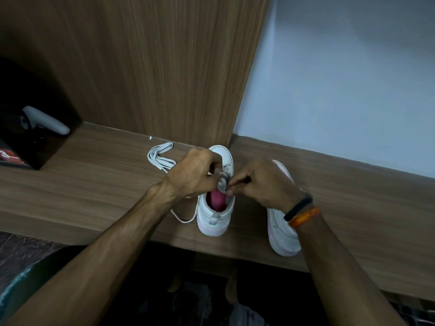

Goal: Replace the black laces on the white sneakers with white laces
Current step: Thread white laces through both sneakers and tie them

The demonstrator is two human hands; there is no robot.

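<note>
I see both hands over the near sneaker [215, 215], which stands on the wood desk [94, 184] w/ heel toward me and pink insole showing. Left hand [193, 175] is at 10 o'clock of the shoe opening, fingers curled tight, pinching something at the tongue [223, 183]. Right hand [263, 184] at 2 o'clock, thumb and forefinger pinched together on the tongue edge or a lace end there; can't tell which. A white lace [182, 218] trails off the shoe's left side, looping at 8 o'clock on the desk. A bundle of white laces [159, 156] lies at 11 o'clock, apart from the shoe, near the wood panel [164, 67]. Second sneaker [282, 234] sits at 3 o'clock, partly under my right wrist, which has a black band [299, 208] and orange band [304, 217]. Grey controller [44, 121] far at 10 o'clock in a dark recess
</note>
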